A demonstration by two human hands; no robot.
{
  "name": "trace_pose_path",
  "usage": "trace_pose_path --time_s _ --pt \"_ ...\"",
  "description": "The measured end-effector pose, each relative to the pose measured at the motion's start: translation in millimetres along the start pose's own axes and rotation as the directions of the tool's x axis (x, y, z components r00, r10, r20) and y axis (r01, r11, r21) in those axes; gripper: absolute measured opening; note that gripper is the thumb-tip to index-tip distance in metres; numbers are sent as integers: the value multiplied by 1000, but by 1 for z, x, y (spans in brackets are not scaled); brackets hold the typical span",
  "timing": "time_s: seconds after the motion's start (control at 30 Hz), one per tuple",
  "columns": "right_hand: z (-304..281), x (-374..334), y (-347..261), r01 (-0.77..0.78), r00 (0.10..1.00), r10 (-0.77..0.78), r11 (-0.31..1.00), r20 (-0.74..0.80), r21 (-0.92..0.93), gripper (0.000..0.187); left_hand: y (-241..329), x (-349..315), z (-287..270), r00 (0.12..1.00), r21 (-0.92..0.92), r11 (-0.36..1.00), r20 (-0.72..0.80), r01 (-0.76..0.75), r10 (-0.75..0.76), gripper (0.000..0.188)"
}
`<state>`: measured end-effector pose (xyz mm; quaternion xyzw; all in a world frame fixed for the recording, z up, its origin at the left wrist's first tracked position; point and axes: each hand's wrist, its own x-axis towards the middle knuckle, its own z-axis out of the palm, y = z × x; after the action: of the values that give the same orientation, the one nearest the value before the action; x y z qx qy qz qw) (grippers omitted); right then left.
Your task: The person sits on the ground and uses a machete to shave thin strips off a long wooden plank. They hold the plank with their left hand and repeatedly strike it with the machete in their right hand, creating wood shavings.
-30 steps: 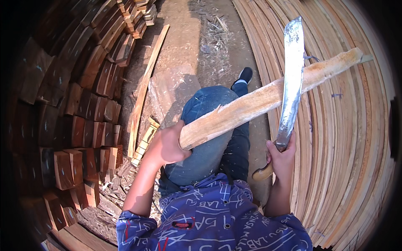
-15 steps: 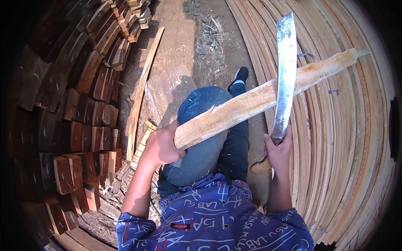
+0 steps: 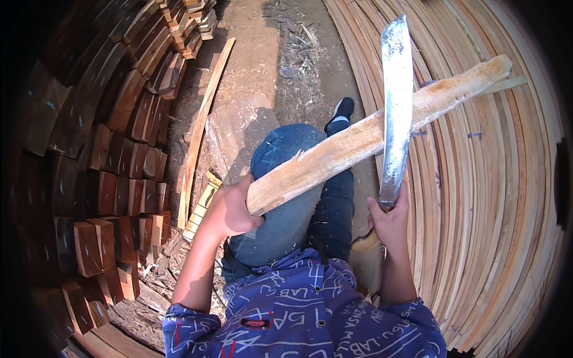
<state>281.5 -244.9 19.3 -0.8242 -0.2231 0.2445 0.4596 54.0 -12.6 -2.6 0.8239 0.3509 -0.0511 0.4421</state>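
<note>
My left hand [image 3: 234, 209] is closed round the near end of a pale wooden plank [image 3: 322, 160]. The plank slants up to the right, over my bent left knee and out above the stacked boards. In my right hand [image 3: 391, 221] is a machete [image 3: 395, 107] with a long, scuffed silver blade, held upright by its curved wooden handle. The blade crosses in front of the plank's right half; whether the two touch I cannot tell. A small splinter lifts from the plank's upper edge near the knee.
Stacked wooden blocks [image 3: 113, 191] rise on my left. Long boards [image 3: 477, 238] lie piled along my right side. A narrow wooden strip [image 3: 206, 119] rests on the ground ahead, with wood shavings [image 3: 295, 45] farther off. A yellow slatted piece [image 3: 203, 206] is beside my left forearm.
The machete has shifted slightly left together with my right hand. The plank's far end has risen a little, while my left hand stays nearly where it was.
</note>
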Motion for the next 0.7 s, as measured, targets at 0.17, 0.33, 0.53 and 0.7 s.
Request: trace_pose_path --time_s 0.17,0.33,0.53,0.7 --pt "1 0 -8 127 992 -125 988 31 -88 54 0 1 0 1000 -5 1000 -9 -22 22 62" --pt "-8 14 -22 -82 995 91 975 -37 205 54 3 2 -1 1000 -37 999 7 0 0 59" --pt "3 0 -4 322 947 -309 898 91 -299 57 2 2 0 1000 23 999 -16 -25 26 61" --pt "-15 14 -27 -76 997 76 997 -2 4 56 0 0 1 1000 -28 1000 6 4 -4 67"
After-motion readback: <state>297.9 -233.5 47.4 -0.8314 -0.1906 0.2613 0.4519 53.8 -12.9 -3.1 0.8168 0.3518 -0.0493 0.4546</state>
